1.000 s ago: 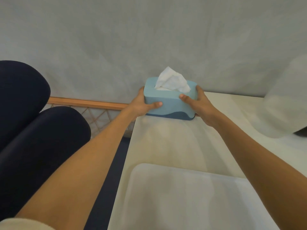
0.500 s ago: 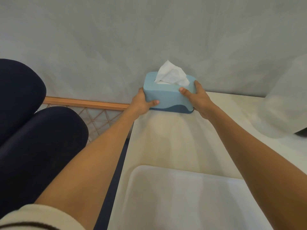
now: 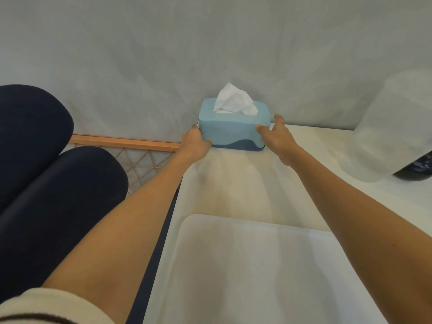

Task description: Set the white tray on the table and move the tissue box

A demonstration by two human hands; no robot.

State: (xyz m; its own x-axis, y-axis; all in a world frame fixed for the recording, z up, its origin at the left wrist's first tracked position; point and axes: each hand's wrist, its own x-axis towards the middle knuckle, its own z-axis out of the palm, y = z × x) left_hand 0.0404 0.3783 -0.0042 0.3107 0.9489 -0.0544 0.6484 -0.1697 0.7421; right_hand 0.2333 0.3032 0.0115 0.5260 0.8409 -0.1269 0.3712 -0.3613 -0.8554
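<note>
The light blue tissue box (image 3: 231, 132), with a darker blue base and a white tissue sticking out, sits at the table's (image 3: 233, 178) far left corner against the grey wall. My left hand (image 3: 195, 142) wraps its left end, thumb at the bottom front edge. My right hand (image 3: 278, 136) is at the right end: the thumb touches the front corner, while the fingers stand a little off the box. Near me on the table lies the white tray (image 3: 257, 265), between my forearms.
Two dark blue cushions (image 3: 46, 171) lie left of the table, with a wooden lattice frame (image 3: 126, 146) behind them. A blurred white object (image 3: 385, 127) and a dark object (image 3: 416, 169) stand at the table's right.
Both hands pushed the tissue box away from me, back to the wall at the table's far corner. My right hand's fingers have loosened from the box's end.
</note>
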